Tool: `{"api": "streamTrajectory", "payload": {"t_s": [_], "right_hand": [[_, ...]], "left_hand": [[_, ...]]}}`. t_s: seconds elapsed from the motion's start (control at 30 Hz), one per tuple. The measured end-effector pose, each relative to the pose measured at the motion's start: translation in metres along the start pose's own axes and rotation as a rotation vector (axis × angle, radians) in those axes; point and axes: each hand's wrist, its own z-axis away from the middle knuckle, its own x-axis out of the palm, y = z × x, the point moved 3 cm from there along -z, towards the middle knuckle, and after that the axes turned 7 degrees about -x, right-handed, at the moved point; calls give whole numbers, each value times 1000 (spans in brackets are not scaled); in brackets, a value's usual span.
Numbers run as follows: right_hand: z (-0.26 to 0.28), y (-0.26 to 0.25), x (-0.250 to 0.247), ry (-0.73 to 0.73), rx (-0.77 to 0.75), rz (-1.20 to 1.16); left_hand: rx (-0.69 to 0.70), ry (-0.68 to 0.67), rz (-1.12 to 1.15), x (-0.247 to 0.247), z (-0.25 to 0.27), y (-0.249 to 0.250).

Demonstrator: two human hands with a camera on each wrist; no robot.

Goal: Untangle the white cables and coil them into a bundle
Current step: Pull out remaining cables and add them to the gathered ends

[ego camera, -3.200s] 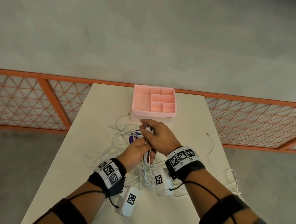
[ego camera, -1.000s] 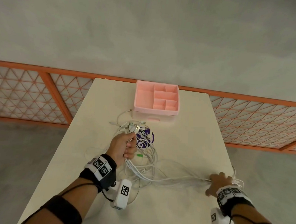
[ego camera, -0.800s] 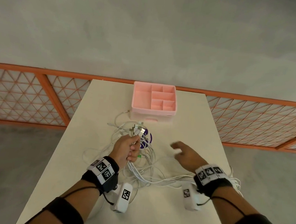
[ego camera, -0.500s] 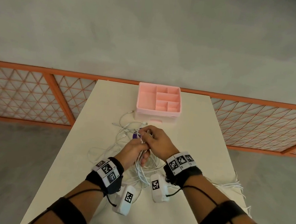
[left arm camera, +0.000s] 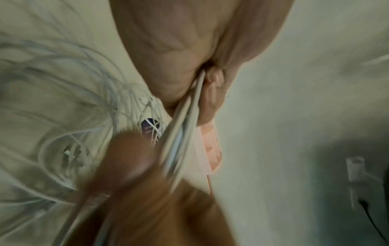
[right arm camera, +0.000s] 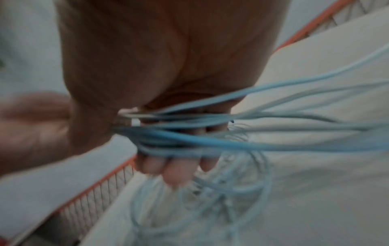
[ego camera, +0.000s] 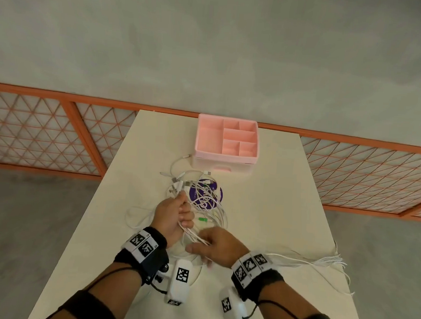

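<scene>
Head view: left hand (ego camera: pixel 173 215) fisted round a gathered bunch of white cables (ego camera: pixel 210 204), plug ends sticking out beyond the knuckles toward pink organiser (ego camera: pixel 227 140). Right hand (ego camera: pixel 214 248) just below and right of it, fingers curled over the same strands as they leave the fist. Loose run trailing on to the right edge of table (ego camera: pixel 264 200); long axis left-to-right, so right hand nearer the slack. Purple disc (ego camera: pixel 205 194) under the loops. Left wrist view: fingers (left arm camera: pixel 212 93) pressed together, clamping a flat band of strands. Right wrist view: blurred; fingertips (right arm camera: pixel 174 168) hooked over several strands fanning off to the right.
</scene>
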Motion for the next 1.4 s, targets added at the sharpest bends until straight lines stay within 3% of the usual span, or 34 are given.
{"api": "streamTrajectory", "payload": {"t_s": [0.13,0.27,0.37,0.43,0.57,0.67,0.73,0.87,1.03,1.2,1.4], "right_hand": [[23,42,2,14,70,160],[44,65,-4,18,196,119],[43,70,-11,212,189,24],[31,71,-13,311,123,120],[6,52,5,156,80,212],[-5,37,13,21,85,156],[-9,27,8,20,71,93],[-9,-6,-27,129,-46,-26],[-3,-49,-80,343,-156,-95],[6,-78,-142,712,-238,-332],[22,-128,-195,867,-482,-533]], "left_hand": [[1,102,40,-18,-6,3],[-47,147,-105,-25,-7,-8],[-92,140,-191,-32,-6,-20],[-98,155,-208,-35,-4,-25],[9,181,-254,-32,-1,-22],[118,142,-359,-22,5,-16],[172,88,-428,-15,9,-11],[211,26,-500,-5,7,-7],[155,-73,-406,10,7,-2],[86,-22,-246,9,2,-3],[73,32,-209,0,1,-3]]}}
